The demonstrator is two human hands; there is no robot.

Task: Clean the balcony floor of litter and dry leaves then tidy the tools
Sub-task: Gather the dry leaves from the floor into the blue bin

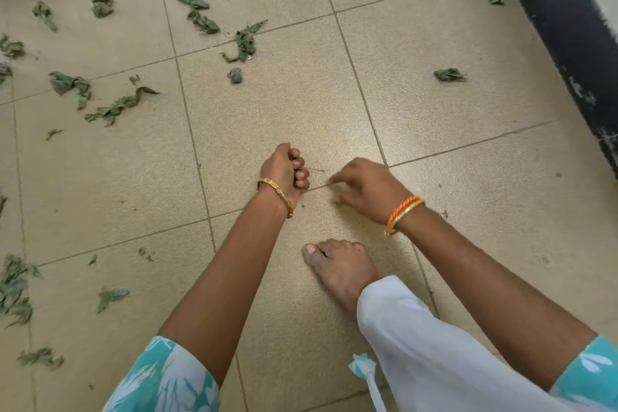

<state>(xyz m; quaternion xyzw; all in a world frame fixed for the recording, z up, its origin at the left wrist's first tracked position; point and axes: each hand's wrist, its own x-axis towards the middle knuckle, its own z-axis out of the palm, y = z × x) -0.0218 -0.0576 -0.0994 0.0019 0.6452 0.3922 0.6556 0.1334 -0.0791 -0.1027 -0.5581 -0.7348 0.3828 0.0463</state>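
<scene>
Tiled floor (301,104): dry leaves (72,85) scattered mostly beyond and left of the bare foot (341,269). Left hand (284,172), just ahead of the foot, clenched round a thin stick (316,169), possibly several. Right hand (364,187) beside it, fingers loose, holding nothing.

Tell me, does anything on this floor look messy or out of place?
Yes. Dry leaves lie scattered over the tiled floor, mostly to the left and top. The left hand grips thin twigs; the right hand reaches for another.
</scene>
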